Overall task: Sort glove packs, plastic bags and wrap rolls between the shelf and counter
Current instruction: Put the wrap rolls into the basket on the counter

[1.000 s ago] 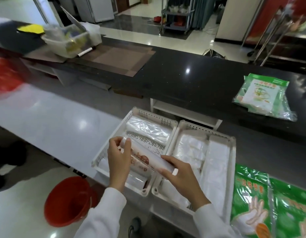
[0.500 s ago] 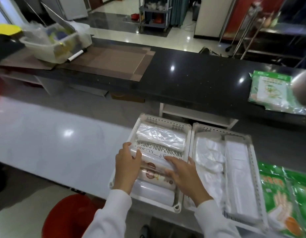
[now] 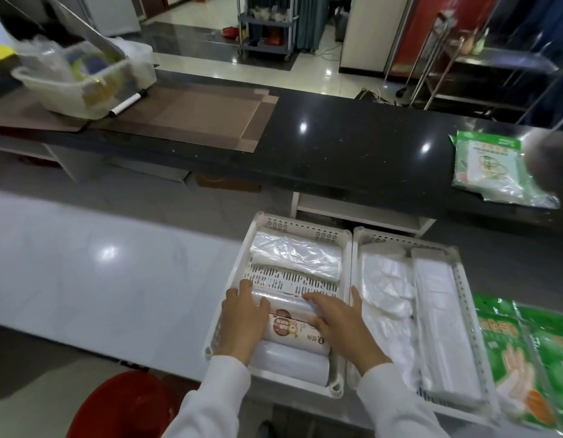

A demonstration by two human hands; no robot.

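A left white tray (image 3: 346, 279) holds a crinkled clear bag roll (image 3: 296, 256) at the back and three wrap rolls at the front. My left hand (image 3: 242, 320) lies over the left end of the clear wrap roll (image 3: 285, 300), fingers fairly straight. My right hand (image 3: 340, 327) presses flat on its right end, thumb spread toward the tray rim. A brown-labelled roll (image 3: 293, 335) and a plain roll (image 3: 293, 365) lie nearer me. The right tray (image 3: 460, 279) holds plastic bags (image 3: 384, 295). Green glove packs (image 3: 533, 352) lie at the right, and another glove pack (image 3: 489, 165) lies on the black counter (image 3: 337, 147).
A clear bin (image 3: 74, 86) with a marker beside it stands on brown mats (image 3: 204, 115) at the counter's left. A red bucket (image 3: 122, 406) is on the floor below my left arm. A pale worktop (image 3: 100, 267) stretches to the left of the trays.
The clear wrap roll, held up over the tray by both hands a second ago, now lies in the left tray behind the labelled roll. Both hands have flattened onto it.
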